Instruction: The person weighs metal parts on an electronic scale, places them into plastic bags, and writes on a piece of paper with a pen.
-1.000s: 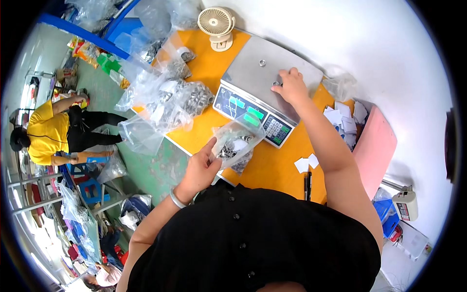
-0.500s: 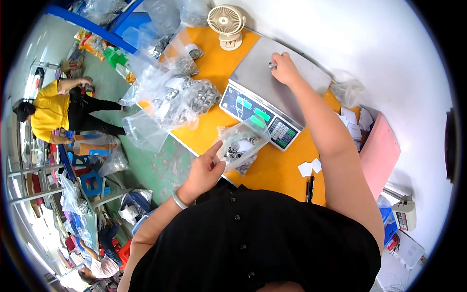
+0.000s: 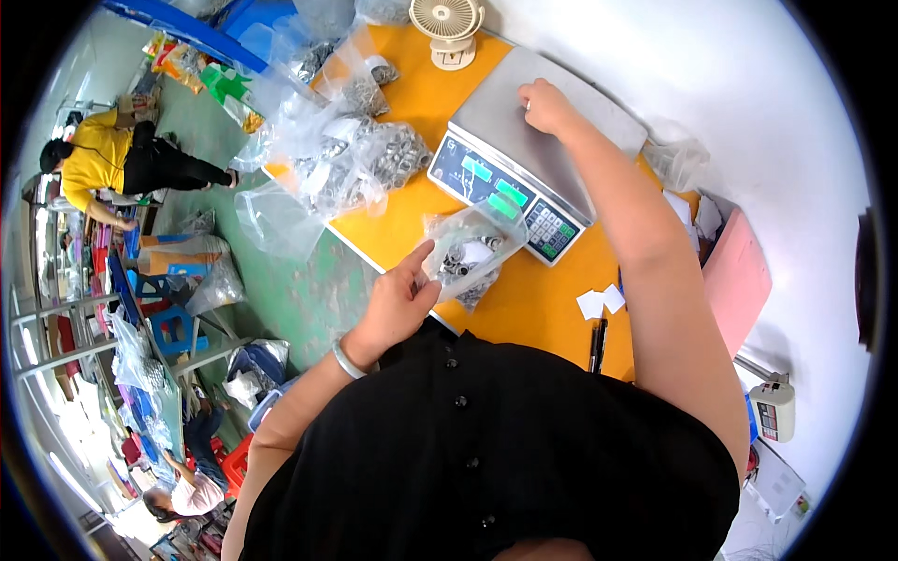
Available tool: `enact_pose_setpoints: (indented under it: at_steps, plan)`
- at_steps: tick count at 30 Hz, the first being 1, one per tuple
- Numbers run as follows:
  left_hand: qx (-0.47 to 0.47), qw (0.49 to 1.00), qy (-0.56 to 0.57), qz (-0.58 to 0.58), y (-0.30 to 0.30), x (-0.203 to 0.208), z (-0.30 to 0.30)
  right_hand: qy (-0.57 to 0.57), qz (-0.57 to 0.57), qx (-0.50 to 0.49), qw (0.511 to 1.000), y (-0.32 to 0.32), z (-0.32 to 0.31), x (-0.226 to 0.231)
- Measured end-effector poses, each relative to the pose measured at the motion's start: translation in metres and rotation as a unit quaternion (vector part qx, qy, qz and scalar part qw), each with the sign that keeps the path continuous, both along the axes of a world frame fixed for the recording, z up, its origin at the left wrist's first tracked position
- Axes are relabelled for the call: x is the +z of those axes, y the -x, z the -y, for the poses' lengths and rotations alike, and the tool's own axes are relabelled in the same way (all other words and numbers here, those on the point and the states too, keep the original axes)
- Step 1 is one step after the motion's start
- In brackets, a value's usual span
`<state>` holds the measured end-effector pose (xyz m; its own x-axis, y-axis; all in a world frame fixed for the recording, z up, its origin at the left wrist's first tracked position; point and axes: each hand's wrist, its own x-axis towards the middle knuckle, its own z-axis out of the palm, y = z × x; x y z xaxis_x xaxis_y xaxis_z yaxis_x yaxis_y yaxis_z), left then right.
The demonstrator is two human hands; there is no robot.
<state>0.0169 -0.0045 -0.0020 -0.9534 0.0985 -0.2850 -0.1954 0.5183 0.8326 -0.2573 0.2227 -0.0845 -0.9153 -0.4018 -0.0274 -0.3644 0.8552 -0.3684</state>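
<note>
My right hand point(image 3: 547, 107) is closed over the steel platform of a digital weighing scale point(image 3: 561, 140), fingertips pinching a small silver metal part that is mostly hidden. On the near side, my left hand point(image 3: 400, 301) grips the rim of a clear plastic bag point(image 3: 510, 238), thumb and forefinger at its mouth. Several shiny metal rings point(image 3: 458, 262) and a white slip lie inside that bag, which stands against the scale's front panel. Green displays on the scale are lit.
Larger clear bags of metal rings point(image 3: 365, 164) sit left of the scale on the orange table point(image 3: 543, 309). A small beige fan point(image 3: 447, 28) stands behind. White paper pieces point(image 3: 599, 301) and black pens point(image 3: 598, 344) lie near my right arm. A person in yellow point(image 3: 98, 159) is far left.
My right hand has turned slightly over the platform, and the metal part in its fingertips shows less. My left hand keeps its hold on the bag. The person in yellow has shifted position.
</note>
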Motion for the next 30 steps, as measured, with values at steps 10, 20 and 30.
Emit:
enact_pose_setpoints:
  at_steps: [10, 20, 30]
  plan:
    - [-0.017, 0.999, 0.039, -0.012, -0.001, 0.000, -0.003, 0.313, 0.152, 0.291, 0.891, -0.136, 0.021, 0.094]
    - [-0.043, 0.997, 0.040, -0.049, -0.005, -0.005, 0.001, -0.024, 0.181, 0.268, 0.946, -0.184, 0.056, 0.052]
    - [-0.102, 0.990, 0.026, -0.089, -0.011, -0.017, 0.005, -0.108, 0.262, 0.063, 0.957, -0.200, 0.075, 0.000]
